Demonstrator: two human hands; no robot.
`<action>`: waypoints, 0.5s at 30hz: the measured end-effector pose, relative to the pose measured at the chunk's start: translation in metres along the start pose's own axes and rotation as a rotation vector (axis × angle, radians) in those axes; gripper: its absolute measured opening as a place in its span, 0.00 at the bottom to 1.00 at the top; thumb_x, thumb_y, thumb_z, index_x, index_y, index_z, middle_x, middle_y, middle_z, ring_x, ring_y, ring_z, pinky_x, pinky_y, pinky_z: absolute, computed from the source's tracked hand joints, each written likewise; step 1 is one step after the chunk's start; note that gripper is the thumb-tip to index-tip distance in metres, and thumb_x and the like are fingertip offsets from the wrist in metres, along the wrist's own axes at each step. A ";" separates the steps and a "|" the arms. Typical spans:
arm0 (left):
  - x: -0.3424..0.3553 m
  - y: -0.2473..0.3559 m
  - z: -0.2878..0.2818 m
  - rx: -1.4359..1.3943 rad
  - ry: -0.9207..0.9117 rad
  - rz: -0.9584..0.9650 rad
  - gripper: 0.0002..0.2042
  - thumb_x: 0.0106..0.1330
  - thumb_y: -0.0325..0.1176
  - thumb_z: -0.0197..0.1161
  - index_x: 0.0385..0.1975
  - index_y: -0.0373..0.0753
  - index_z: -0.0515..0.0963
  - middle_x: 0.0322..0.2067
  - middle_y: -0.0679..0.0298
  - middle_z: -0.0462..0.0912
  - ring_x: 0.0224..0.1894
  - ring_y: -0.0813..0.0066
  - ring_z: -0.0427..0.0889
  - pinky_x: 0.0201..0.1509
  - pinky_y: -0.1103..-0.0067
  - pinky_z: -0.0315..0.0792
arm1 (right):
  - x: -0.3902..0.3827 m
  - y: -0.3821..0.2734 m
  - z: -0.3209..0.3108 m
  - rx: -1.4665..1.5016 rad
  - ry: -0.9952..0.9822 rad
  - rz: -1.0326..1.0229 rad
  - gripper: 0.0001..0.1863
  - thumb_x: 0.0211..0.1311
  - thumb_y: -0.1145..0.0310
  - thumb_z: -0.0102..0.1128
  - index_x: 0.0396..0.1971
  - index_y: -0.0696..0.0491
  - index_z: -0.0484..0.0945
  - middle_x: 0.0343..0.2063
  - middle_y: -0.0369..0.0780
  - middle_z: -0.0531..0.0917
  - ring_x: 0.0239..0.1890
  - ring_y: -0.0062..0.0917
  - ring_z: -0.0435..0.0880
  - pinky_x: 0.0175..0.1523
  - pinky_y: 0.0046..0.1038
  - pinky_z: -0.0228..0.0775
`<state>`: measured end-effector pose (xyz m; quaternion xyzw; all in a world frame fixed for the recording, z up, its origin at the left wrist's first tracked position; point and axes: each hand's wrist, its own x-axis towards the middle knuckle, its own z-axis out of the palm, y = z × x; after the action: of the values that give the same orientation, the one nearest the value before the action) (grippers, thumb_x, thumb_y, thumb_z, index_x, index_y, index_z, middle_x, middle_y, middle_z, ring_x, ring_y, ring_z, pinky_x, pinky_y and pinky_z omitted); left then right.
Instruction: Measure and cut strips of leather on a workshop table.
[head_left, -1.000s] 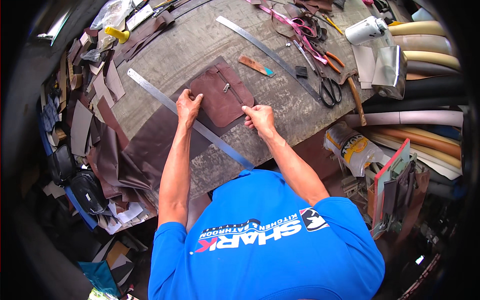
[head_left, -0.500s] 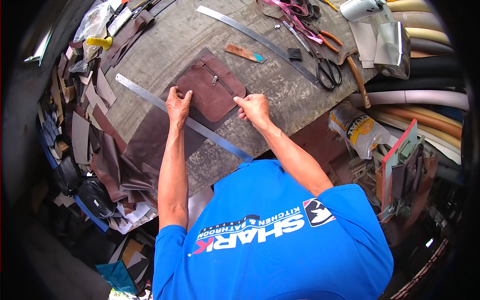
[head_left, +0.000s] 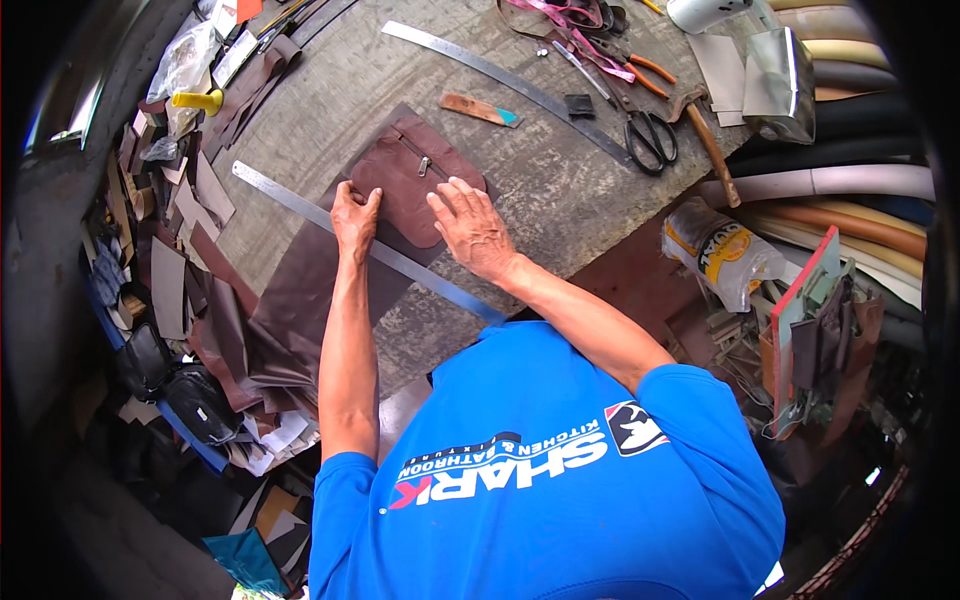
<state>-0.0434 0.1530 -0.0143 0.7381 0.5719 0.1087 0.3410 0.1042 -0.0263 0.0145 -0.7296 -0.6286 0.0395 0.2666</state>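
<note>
A rounded brown leather panel with a zipper (head_left: 400, 180) lies on a darker brown sheet (head_left: 290, 290) on the worktable. My left hand (head_left: 353, 215) pinches the panel's left edge with thumb and fingers. My right hand (head_left: 470, 225) rests flat over the lower right part of the panel, fingers spread, hiding part of it. A long steel ruler (head_left: 268, 185) runs under my left wrist across the sheet. A second steel ruler (head_left: 505, 78) lies beyond the panel, near a short flat scraper (head_left: 470, 106) with a teal end.
Black scissors (head_left: 650, 140), a hammer (head_left: 712, 145), orange-handled pliers (head_left: 650, 75) and a metal tin (head_left: 780, 90) sit at the right. Leather and card scraps (head_left: 170, 290) crowd the left. Rolls of material (head_left: 840, 185) fill the right side; a plastic bag (head_left: 720, 255) hangs below the table edge.
My right hand has let go of the panel's right edge and moved leftward, fingers now spread over it. My left hand stays on the left edge.
</note>
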 end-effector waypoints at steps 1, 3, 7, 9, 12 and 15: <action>0.000 0.002 -0.001 0.002 0.002 0.004 0.23 0.54 0.39 0.72 0.45 0.32 0.75 0.25 0.62 0.77 0.28 0.71 0.78 0.36 0.73 0.73 | 0.006 0.000 0.006 0.000 0.005 0.000 0.24 0.58 0.68 0.61 0.56 0.57 0.71 0.55 0.49 0.71 0.62 0.42 0.68 0.61 0.42 0.63; -0.002 0.005 -0.001 -0.009 0.003 0.020 0.23 0.54 0.39 0.72 0.44 0.32 0.75 0.24 0.62 0.77 0.28 0.71 0.77 0.35 0.73 0.73 | 0.020 0.002 0.014 -0.061 -0.007 0.020 0.25 0.58 0.69 0.61 0.56 0.58 0.71 0.57 0.49 0.70 0.62 0.43 0.67 0.61 0.42 0.63; -0.004 -0.001 -0.001 -0.017 0.029 0.047 0.20 0.55 0.40 0.72 0.41 0.33 0.76 0.24 0.66 0.75 0.27 0.75 0.74 0.33 0.76 0.71 | 0.056 0.002 0.011 0.025 -0.305 0.183 0.30 0.61 0.75 0.50 0.66 0.54 0.61 0.65 0.49 0.63 0.60 0.42 0.67 0.59 0.44 0.64; -0.005 0.005 -0.001 -0.028 0.015 0.028 0.20 0.55 0.40 0.72 0.41 0.33 0.76 0.24 0.65 0.75 0.28 0.75 0.74 0.34 0.76 0.71 | 0.066 0.005 0.010 -0.032 -0.353 0.173 0.34 0.60 0.75 0.53 0.68 0.49 0.58 0.67 0.49 0.59 0.60 0.41 0.67 0.57 0.44 0.65; -0.006 0.006 -0.001 -0.039 0.016 0.018 0.20 0.55 0.39 0.72 0.41 0.33 0.76 0.25 0.64 0.75 0.28 0.74 0.74 0.34 0.75 0.71 | 0.079 0.005 0.012 -0.105 -0.507 0.185 0.39 0.56 0.73 0.59 0.70 0.45 0.57 0.70 0.47 0.56 0.61 0.42 0.65 0.54 0.44 0.67; -0.006 0.007 -0.001 -0.038 0.026 0.007 0.21 0.55 0.40 0.72 0.42 0.33 0.76 0.25 0.64 0.75 0.28 0.73 0.75 0.34 0.75 0.71 | 0.089 0.007 0.017 -0.144 -0.621 0.181 0.47 0.50 0.68 0.69 0.71 0.41 0.56 0.72 0.45 0.51 0.62 0.43 0.63 0.52 0.44 0.70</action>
<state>-0.0406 0.1469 -0.0077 0.7320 0.5716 0.1300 0.3473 0.1223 0.0621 0.0216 -0.7524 -0.6138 0.2391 0.0056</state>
